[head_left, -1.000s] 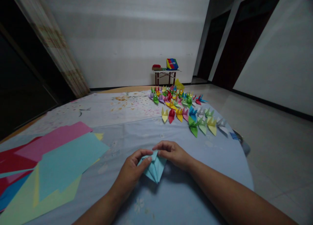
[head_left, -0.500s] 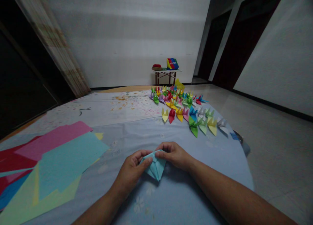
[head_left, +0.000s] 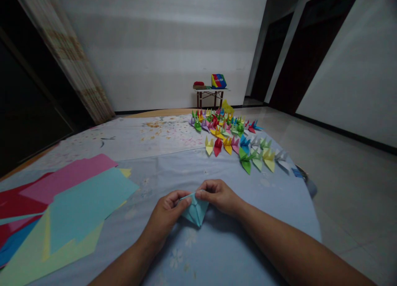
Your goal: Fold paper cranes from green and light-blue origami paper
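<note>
A light blue piece of folded origami paper (head_left: 196, 211) is held just above the tablecloth, its point toward me and creases running down its face. My left hand (head_left: 173, 205) pinches its left corner between thumb and fingers. At the upper right edge, my right hand (head_left: 218, 196) grips the same paper, thumb on the near face and fingertips behind. Both hands are close together, and the fingers behind the paper are partly hidden.
Loose coloured sheets (head_left: 83, 207) lie overlapping on the left of the table. Several folded paper cranes (head_left: 245, 157) stand in rows at the right and farther back. A blue flowered tablecloth (head_left: 149, 244) covers the round table. Beyond, a small table (head_left: 214, 90) holds a colourful box (head_left: 218, 81).
The folded paper has shifted and tilted slightly, its lower tip a little higher and to the left. Both hands keep their pinch on it.
</note>
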Demonstrator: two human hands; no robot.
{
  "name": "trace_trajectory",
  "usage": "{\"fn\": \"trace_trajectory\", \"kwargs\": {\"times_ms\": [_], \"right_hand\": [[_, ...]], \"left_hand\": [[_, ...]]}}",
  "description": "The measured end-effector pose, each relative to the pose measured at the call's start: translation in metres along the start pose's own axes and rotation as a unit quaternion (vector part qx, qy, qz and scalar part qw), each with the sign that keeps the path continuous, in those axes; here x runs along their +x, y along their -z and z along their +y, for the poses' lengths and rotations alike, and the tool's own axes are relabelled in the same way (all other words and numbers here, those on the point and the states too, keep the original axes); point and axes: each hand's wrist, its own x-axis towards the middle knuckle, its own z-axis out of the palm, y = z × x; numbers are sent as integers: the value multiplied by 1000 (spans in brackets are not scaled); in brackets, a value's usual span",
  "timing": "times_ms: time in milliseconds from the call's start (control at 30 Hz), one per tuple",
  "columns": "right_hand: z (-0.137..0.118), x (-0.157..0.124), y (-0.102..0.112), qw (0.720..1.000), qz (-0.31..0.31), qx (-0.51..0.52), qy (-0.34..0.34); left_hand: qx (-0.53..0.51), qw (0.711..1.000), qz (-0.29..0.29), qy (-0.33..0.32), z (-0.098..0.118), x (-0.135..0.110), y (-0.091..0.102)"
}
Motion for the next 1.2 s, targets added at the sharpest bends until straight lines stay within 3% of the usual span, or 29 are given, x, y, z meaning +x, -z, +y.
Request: {"fn": "trace_trajectory", "kwargs": {"times_ms": [300,567,767,1200], "right_hand": [[-4,-2,-8,998,10,-57,25],[-5,-2,-9,999,9,-39,13],[-4,0,-1,1000,15,8,-23],[-3,0,7,1000,9,12,-24]], "left_hand": [[65,997,40,-31,-7,3,2],[101,992,48,-64,-7,1,3],[58,996,56,-44,-3,2,3],[20,999,44,-24,1,4,7]]}}
